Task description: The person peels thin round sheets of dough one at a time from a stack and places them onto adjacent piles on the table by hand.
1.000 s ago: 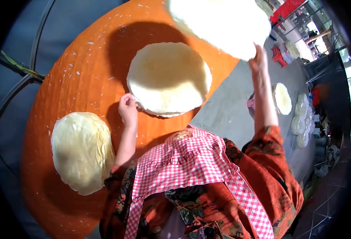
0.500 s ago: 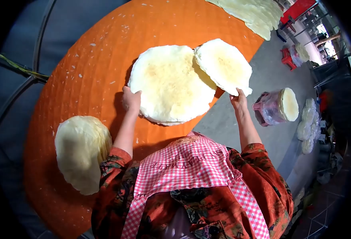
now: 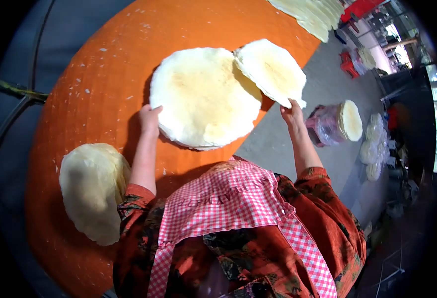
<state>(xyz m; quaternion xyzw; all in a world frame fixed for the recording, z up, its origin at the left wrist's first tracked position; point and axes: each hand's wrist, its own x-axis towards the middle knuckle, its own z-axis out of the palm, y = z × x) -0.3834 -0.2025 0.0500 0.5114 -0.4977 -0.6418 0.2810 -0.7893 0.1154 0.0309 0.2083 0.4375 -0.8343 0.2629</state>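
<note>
Large round flatbreads (image 3: pixel 203 99), pale with yellowish-brown middles, lie stacked near the table's edge. My left hand (image 3: pixel 150 120) grips the left rim of this stack, thumb on top and the other fingers partly hidden. In my right hand (image 3: pixel 293 114) is the lower edge of a smaller-looking round flatbread (image 3: pixel 273 72), pinched between thumb and fingers. That flatbread is tilted, and its left side overlaps the upper right of the stack. Beside my left forearm stands another pile of flatbreads (image 3: pixel 92 193), partly in shadow.
The orange table (image 3: pixel 104 109) is dotted with pale crumbs. More overlapping sheets (image 3: pixel 310 15) lie at its far right corner. On the grey floor, a plastic-wrapped flatbread stack (image 3: pixel 335 121) stands to the right, with clear bags (image 3: pixel 375 146) beyond it and a red stool (image 3: pixel 349 64) farther back.
The whole view has shifted slightly, so everything appears a little farther left and up. Both hands keep their hold, and the flatbreads stay nearly the same relative to each other.
</note>
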